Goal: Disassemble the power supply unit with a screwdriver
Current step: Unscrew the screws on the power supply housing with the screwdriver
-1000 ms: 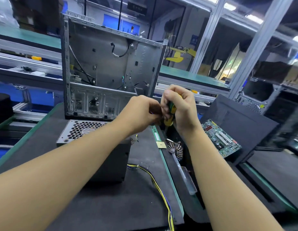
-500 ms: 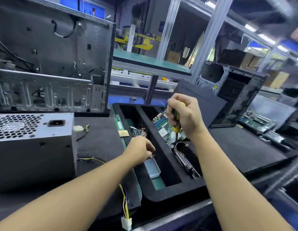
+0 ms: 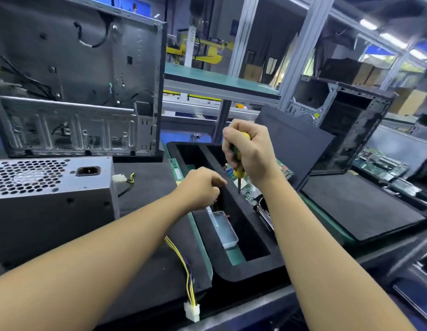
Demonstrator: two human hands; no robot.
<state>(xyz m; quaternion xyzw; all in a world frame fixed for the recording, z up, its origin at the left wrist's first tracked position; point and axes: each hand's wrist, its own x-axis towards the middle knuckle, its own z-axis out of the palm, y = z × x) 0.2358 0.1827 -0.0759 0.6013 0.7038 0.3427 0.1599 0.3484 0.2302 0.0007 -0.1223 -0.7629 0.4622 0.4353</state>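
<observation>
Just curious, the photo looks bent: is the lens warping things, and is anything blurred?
Head view: wide-angle lens slants the aluminium posts; ceiling strip lights glare top right; the right edge smears, yet the right hand gripping the screwdriver is sharp.

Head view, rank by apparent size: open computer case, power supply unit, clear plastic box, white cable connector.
1. computer case
2. power supply unit, though nearness to the camera inflates it
3. clear plastic box
4. white connector

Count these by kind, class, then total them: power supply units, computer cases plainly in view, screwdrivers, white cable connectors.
Power supply unit: 1
Computer cases: 2, grey case, black case
Screwdriver: 1
White connectors: 2, upper connector, lower connector
Total: 6
</observation>
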